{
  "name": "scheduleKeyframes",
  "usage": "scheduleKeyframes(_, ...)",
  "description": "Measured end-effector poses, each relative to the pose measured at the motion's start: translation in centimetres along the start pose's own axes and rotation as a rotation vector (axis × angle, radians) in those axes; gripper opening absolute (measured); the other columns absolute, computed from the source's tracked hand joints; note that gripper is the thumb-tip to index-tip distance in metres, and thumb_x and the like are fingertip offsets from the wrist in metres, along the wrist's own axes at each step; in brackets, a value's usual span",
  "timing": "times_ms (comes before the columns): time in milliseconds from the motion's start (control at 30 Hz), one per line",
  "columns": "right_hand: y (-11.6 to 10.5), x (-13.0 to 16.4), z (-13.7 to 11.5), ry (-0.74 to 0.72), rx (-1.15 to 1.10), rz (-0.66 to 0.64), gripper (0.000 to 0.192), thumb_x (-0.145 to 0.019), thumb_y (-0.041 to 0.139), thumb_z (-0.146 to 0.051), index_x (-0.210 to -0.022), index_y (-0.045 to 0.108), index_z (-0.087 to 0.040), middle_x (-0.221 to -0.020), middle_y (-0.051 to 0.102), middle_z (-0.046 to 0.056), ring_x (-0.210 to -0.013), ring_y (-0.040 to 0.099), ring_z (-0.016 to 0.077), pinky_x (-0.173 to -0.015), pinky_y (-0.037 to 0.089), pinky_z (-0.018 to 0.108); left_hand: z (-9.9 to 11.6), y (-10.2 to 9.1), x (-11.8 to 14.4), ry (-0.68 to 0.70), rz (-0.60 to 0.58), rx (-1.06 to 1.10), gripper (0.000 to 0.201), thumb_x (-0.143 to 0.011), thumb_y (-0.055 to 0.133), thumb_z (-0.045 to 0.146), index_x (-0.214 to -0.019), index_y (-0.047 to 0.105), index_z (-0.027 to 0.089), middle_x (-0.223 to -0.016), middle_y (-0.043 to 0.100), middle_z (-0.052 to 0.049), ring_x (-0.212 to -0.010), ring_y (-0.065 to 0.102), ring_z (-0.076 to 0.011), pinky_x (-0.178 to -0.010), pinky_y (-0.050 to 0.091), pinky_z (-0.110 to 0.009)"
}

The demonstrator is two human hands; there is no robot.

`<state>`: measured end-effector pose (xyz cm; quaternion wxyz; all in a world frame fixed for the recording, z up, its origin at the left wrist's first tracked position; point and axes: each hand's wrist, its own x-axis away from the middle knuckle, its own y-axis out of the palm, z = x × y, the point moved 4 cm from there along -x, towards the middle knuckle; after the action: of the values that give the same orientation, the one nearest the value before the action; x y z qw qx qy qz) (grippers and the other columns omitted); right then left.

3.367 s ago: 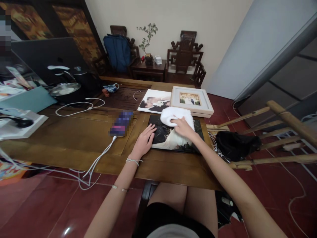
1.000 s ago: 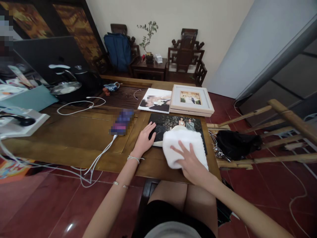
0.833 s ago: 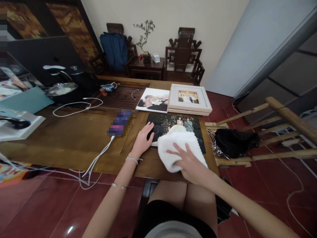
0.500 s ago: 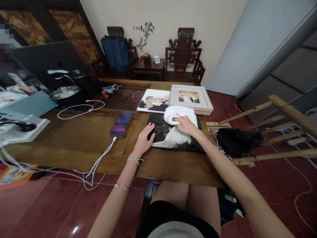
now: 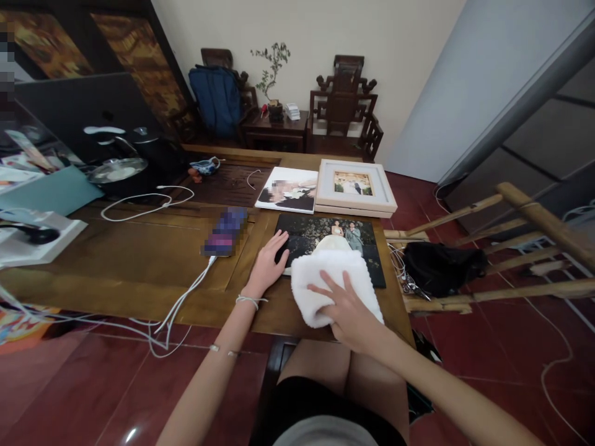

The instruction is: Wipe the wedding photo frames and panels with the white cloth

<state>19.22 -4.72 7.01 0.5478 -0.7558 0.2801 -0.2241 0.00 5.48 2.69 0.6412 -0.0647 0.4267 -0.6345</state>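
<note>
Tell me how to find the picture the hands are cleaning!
Look at the wooden table, near its right end. It's the dark photo print lying flat under the white cloth. Unlike the framed photo behind it, it has no frame.

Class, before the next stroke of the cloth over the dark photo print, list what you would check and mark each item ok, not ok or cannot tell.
1. Left hand steadies the dark photo print: ok.
2. Right hand flat on the white cloth: ok.
3. Cloth lies on the print: ok, near edge.
4. Framed picture apart from the cloth: ok.
5. Phone outside the wiping path: ok.
6. Print surface clean: cannot tell.
</note>
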Motion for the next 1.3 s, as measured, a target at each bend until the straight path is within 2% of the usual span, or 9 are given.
scheduleKeyframes(100, -0.4, -1.8, 0.9, 0.004, -0.022, 0.021, 0.057, -0.061, 0.038, 0.001, -0.106, 0.066, -0.021, -0.142, 0.043, 0.003, -0.139, 0.016, 0.0293, -0.106, 0.010, 0.067, -0.1, 0.0, 0.0, 0.004, -0.002, -0.012, 0.041, -0.089, 0.045, 0.023, -0.128, 0.051, 0.015, -0.134, 0.052, -0.011, -0.131, 0.040, -0.0227, -0.110, 0.034, -0.044)
scheduleKeyframes(300, -2.8, -9.9, 7.5, 0.194, 0.017, 0.119, 0.060, -0.068, 0.038, -0.001, -0.121, 0.058, -0.020, -0.133, 0.051, 0.012, -0.137, 0.023, 0.0278, -0.104, 0.016, 0.065, -0.5, 0.1, 0.1, 0.012, -0.007, -0.024, 0.040, -0.089, 0.045, 0.025, -0.127, 0.052, 0.015, -0.134, 0.053, -0.011, -0.131, 0.041, -0.0221, -0.109, 0.034, -0.045)
scheduleKeyframes(433, -3.9, -13.4, 9.7, 0.238, 0.059, 0.155, 0.061, -0.073, 0.035, -0.002, -0.129, 0.052, -0.020, -0.130, 0.053, 0.014, -0.136, 0.024, 0.0312, -0.100, 0.019, 0.068, -0.5, 0.1, 0.1, 0.005, -0.014, -0.024, 0.040, -0.089, 0.045, 0.024, -0.127, 0.053, 0.014, -0.133, 0.053, -0.012, -0.131, 0.040, -0.0217, -0.110, 0.033, -0.044)
scheduleKeyframes(567, -2.9, -12.7, 8.0, 0.208, 0.136, 0.149, 0.060, -0.073, 0.037, -0.002, -0.128, 0.053, -0.020, -0.142, 0.042, 0.010, -0.136, 0.018, 0.0357, -0.099, 0.015, 0.072, -0.5, 0.1, 0.1, 0.010, -0.013, -0.005, 0.040, -0.090, 0.043, 0.023, -0.130, 0.050, 0.016, -0.136, 0.051, -0.010, -0.133, 0.038, -0.0212, -0.110, 0.032, -0.044)
scheduleKeyframes(800, 0.1, -4.1, 0.5, 0.004, 0.114, 0.001, 0.048, -0.071, 0.039, -0.001, -0.106, 0.068, -0.018, -0.147, 0.035, 0.005, -0.138, 0.011, 0.0370, -0.103, 0.009, 0.071, -0.6, 0.3, 0.1, 0.022, -0.032, 0.006, 0.041, -0.092, 0.036, 0.018, -0.130, 0.050, 0.014, -0.138, 0.049, -0.011, -0.134, 0.036, -0.0216, -0.111, 0.031, -0.045)
scheduleKeyframes(933, 0.0, -1.7, -0.3, -0.027, 0.027, -0.027, 0.051, -0.066, 0.039, 0.000, -0.103, 0.068, -0.020, -0.144, 0.041, 0.002, -0.139, 0.015, 0.0325, -0.105, 0.011, 0.068, -0.6, 0.3, 0.1, 0.024, -0.014, 0.009, 0.040, -0.091, 0.037, 0.018, -0.128, 0.052, 0.016, -0.136, 0.051, -0.010, -0.133, 0.037, -0.0221, -0.111, 0.032, -0.047)
scheduleKeyframes(1100, -1.5, -5.1, 4.0, 0.098, 0.046, 0.086, 0.059, -0.065, 0.039, 0.000, -0.115, 0.062, -0.019, -0.141, 0.045, 0.007, -0.137, 0.022, 0.0289, -0.106, 0.015, 0.065, -0.7, 0.4, 0.1, 0.014, -0.015, 0.004, 0.040, -0.091, 0.037, 0.020, -0.127, 0.053, 0.015, -0.135, 0.052, -0.011, -0.132, 0.039, -0.0225, -0.111, 0.032, -0.047)
scheduleKeyframes(1200, -2.0, -8.6, 6.6, 0.243, 0.122, 0.148, 0.056, -0.070, 0.040, -0.003, -0.120, 0.060, -0.020, -0.142, 0.043, 0.007, -0.137, 0.020, 0.0335, -0.102, 0.014, 0.070, -0.5, 0.3, 0.1, 0.017, -0.006, 0.029, 0.040, -0.092, 0.037, 0.023, -0.129, 0.051, 0.017, -0.136, 0.051, -0.010, -0.133, 0.038, -0.0221, -0.111, 0.031, -0.047)
scheduleKeyframes(1300, -1.6, -11.2, 6.6, 0.289, 0.172, 0.152, 0.052, -0.074, 0.043, -0.007, -0.121, 0.060, -0.022, -0.145, 0.038, 0.006, -0.136, 0.017, 0.0397, -0.098, 0.012, 0.075, 0.1, -0.1, 0.2, 0.004, 0.015, 0.092, 0.042, -0.094, 0.035, 0.028, -0.134, 0.045, 0.019, -0.142, 0.044, -0.009, -0.134, 0.035, -0.0213, -0.112, 0.028, -0.045)
